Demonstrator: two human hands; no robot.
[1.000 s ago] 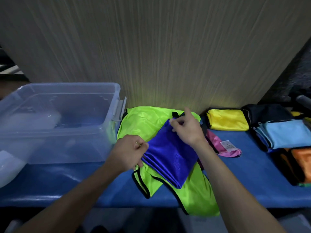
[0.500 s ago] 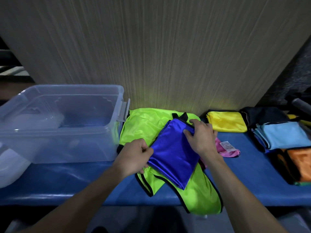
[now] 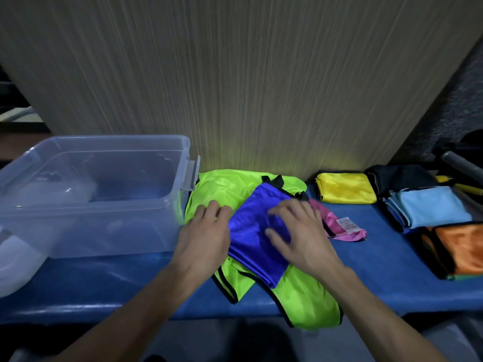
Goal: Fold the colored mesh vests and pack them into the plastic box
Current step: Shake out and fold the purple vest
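A folded royal-blue mesh vest point(image 3: 254, 241) lies on top of a spread neon-green vest point(image 3: 230, 189) at the middle of the blue table. My right hand point(image 3: 298, 231) lies flat on the blue vest's right half, fingers spread. My left hand point(image 3: 206, 231) rests flat along the blue vest's left edge, fingers partly on the green vest. The clear plastic box point(image 3: 86, 194) stands at the left, its latch point(image 3: 192, 173) beside the green vest. A pink vest point(image 3: 337, 226) with a white label pokes out from under my right hand.
Folded vests sit at the right: yellow point(image 3: 345, 188), black point(image 3: 402, 176), light blue point(image 3: 431, 206), orange point(image 3: 462, 246). A wood-grain wall point(image 3: 235, 74) backs the table point(image 3: 392, 257). The green vest hangs over the front edge. A white lid-like shape point(image 3: 13, 262) lies at far left.
Both hands let go of their pinches on the blue vest and now lie flat. The right hand slid down from the top corner onto the vest's face.
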